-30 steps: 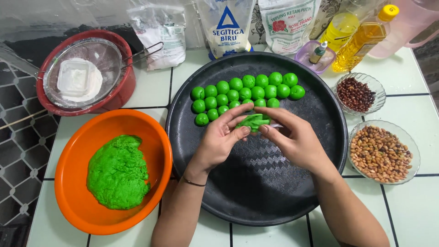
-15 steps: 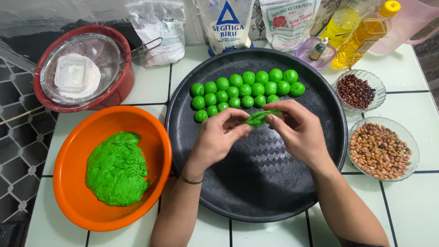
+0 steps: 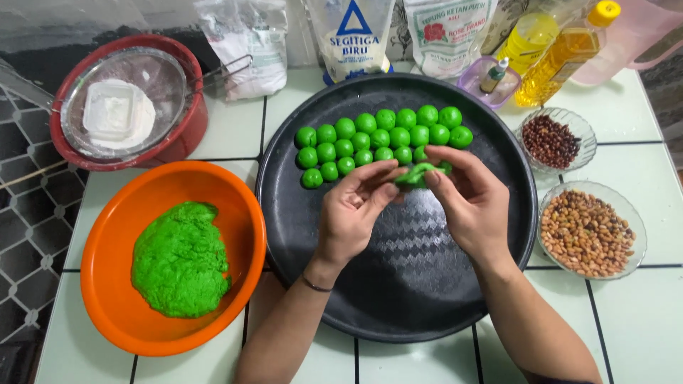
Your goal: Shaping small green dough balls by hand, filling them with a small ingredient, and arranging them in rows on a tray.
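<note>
Table: white tiles (image 3: 633, 320) with dark seams carry everything we work with.
Tray: a round black tray (image 3: 398, 299) sits at the centre, its bare half toward 6 o'clock.
Dough piece: a small green dough piece (image 3: 415, 175) is pinched between our two hands, just above the tray and right beside the nearest balls.
Left hand: our left hand (image 3: 353, 208) has its grip closed on the dough piece, fingertips at its 9 o'clock side.
Right hand: our right hand (image 3: 471, 200) closes its grip on the same piece from 3 o'clock.
Change: a second ago the piece lay longer and flatter between our fingers; now it is folded into a tighter lump and our hands have drawn closer together, so we judge the shaping of this piece well along.
Balls: rows of green balls (image 3: 377, 139) fill the tray toward 12 o'clock, touching one another.
Orange bowl: at 9 o'clock, an orange bowl (image 3: 114, 313) holds the big green dough mass (image 3: 179, 260).
Red bowl: at 10 o'clock, a red bowl (image 3: 186, 135) with a sieve (image 3: 117, 107) on it.
Peanuts: a glass dish of peanuts (image 3: 585, 232) at 3 o'clock.
Beans: a smaller dish of dark beans (image 3: 551, 141) at 2 o'clock.
Back edge: bags and oil bottles (image 3: 562, 53) stand at 12 to 1 o'clock.
</note>
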